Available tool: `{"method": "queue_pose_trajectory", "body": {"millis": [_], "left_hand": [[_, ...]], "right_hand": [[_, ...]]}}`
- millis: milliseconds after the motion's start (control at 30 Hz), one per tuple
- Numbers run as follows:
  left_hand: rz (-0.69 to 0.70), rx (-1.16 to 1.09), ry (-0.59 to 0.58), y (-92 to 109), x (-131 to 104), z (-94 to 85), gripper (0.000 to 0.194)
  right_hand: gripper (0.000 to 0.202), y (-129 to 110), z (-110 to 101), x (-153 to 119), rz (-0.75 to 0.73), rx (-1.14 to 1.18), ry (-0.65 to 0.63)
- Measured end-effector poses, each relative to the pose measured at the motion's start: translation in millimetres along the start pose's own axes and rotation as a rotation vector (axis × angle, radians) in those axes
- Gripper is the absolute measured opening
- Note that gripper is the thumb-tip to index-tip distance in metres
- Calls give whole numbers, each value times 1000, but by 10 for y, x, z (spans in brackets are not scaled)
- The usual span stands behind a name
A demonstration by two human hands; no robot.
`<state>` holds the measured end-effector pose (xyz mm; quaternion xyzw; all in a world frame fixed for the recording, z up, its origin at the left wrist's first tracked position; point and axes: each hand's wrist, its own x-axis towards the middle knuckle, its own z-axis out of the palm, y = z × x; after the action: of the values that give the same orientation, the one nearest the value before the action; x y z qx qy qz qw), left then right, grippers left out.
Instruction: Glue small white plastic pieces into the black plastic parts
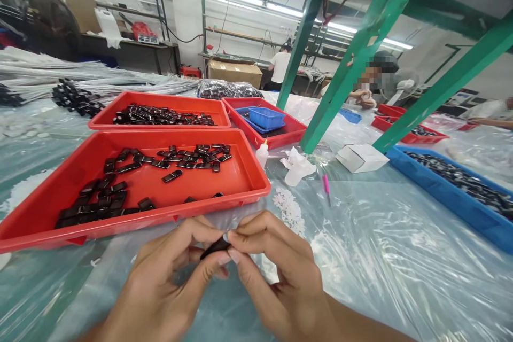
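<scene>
My left hand [160, 283] and my right hand [276, 272] meet in front of me over the plastic-covered table. Both pinch one small black plastic part [214, 247] between fingertips and thumbs. Just beyond the hands lies a red tray [132, 224] holding several similar black parts [104, 192], some in a row at its far side, some heaped at its near left.
A second red tray [160, 101] of black parts lies behind, a third red tray [280, 136] holds a blue basket [266, 117]. A small glue bottle [262, 155], white box [360, 157], pink tool [326, 184] and blue tray [452, 197] lie to the right. Green frame posts [344, 75] rise mid-table. Other people work at the back.
</scene>
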<state>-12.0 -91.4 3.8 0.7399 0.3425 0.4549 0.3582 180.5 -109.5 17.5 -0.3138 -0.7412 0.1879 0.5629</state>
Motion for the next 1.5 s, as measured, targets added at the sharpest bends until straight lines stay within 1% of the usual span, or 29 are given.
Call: {"method": "queue_pose_trajectory", "body": {"millis": [67, 100, 133, 167, 200, 233, 267, 333, 367, 400, 433, 500, 567, 667, 733, 833, 933, 1000, 1033, 1100, 1133, 1200, 1267, 1300, 1400, 1500], "left_hand": [[-12, 12, -4, -28, 19, -31, 8], [-13, 40, 0, -53, 35, -51, 5], [-14, 83, 13, -82, 52, -72, 3], [-4, 141, 34, -114, 69, -94, 5], [12, 209, 58, -148, 83, -116, 9], [33, 281, 72, -181, 93, -136, 13], [61, 348, 78, -213, 100, -156, 15], [108, 447, 64, -266, 104, -189, 17], [128, 478, 55, -286, 101, -201, 17], [137, 501, 51, -302, 96, -208, 17], [146, 515, 55, -311, 88, -210, 17], [136, 523, 62, -309, 71, -196, 19], [84, 502, 73, -273, 61, -156, 23], [-15, 448, 96, -169, 92, -81, 33], [-45, 418, 98, -93, 149, -49, 38], [-61, 381, 94, -18, 247, -44, 39], [-81, 353, 88, -21, 275, -76, 37], [-76, 348, 62, -61, 240, -104, 33], [-58, 351, 35, -87, 212, -117, 30], [7, 356, -30, -136, 151, -137, 22], [43, 355, -56, -154, 123, -142, 18], [87, 346, -98, -170, 79, -134, 13], [74, 324, -133, -158, 48, -103, 12], [48, 312, -144, -146, 35, -82, 12], [-26, 266, -146, -105, 5, -22, 15], [-14, 227, -178, -87, -1, -5, 13]], "right_hand": [[16, 18, -80, 82, 33, 31, -87], [17, 49, -157, 146, 56, 36, -119], [19, 92, -259, 220, 82, 28, -133], [21, 146, -381, 296, 109, -7, -134], [21, 204, -518, 368, 149, -77, -138], [20, 260, -660, 428, 206, -188, -182], [17, 312, -793, 473, 270, -316, -274], [16, 389, -1001, 512, 395, -531, -563], [19, 412, -1063, 509, 443, -590, -697], [21, 427, -1098, 495, 473, -614, -797], [22, 433, -1108, 477, 490, -616, -856], [21, 430, -1080, 439, 515, -621, -917], [19, 418, -1028, 416, 543, -662, -950], [20, 406, -967, 402, 577, -738, -965], [23, 403, -946, 400, 577, -768, -969], [24, 388, -938, 409, 558, -774, -965], [20, 359, -930, 420, 526, -736, -920], [20, 341, -895, 410, 474, -605, -852], [21, 332, -863, 396, 443, -487, -817], [20, 314, -771, 354, 396, -168, -735], [18, 303, -716, 329, 395, -8, -682], [13, 281, -602, 276, 437, 249, -540], [8, 268, -503, 234, 509, 402, -413], [7, 267, -465, 217, 537, 454, -378], [9, 285, -393, 184, 562, 570, -374], [14, 309, -377, 167, 557, 634, -396]]}}
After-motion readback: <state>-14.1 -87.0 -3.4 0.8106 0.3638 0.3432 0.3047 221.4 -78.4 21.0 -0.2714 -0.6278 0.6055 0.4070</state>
